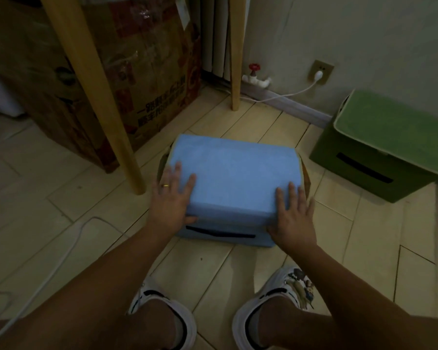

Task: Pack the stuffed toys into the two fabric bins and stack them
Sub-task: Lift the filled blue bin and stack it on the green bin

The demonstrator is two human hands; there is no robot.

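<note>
A blue fabric bin (pixel 234 173) with its lid down stands on the floor in front of me, a dark handle slot on its near face. My left hand (pixel 171 195) lies flat on the lid's near left corner, fingers spread, thumb down on the front face. My right hand (pixel 292 213) lies flat on the near right corner, fingers straight. A green fabric bin (pixel 387 137), also lidded, stands on the floor to the right by the wall. No stuffed toys show.
A wooden table leg (pixel 104 102) slants down just left of the blue bin, with a large cardboard box (pixel 142 79) behind it. A second leg (pixel 235 54) stands by the radiator. White cables run along the floor at left and from the wall socket (pixel 320 73). My shoes are at the bottom.
</note>
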